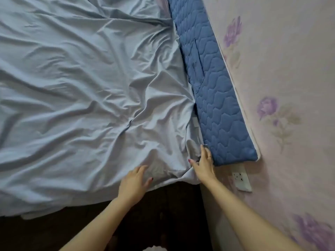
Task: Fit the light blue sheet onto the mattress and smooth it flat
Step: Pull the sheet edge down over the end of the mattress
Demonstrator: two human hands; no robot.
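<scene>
Covering the bed, the light blue sheet lies heavily wrinkled. Right hand pinches its bunched near-right corner beside the quilted blue headboard; left hand rests just left, fingers spread flat.

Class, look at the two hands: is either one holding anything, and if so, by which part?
The right hand pinches the sheet at its bunched corner beside the blue pad. The left hand only rests flat on the sheet near the edge, with no grip.
</scene>
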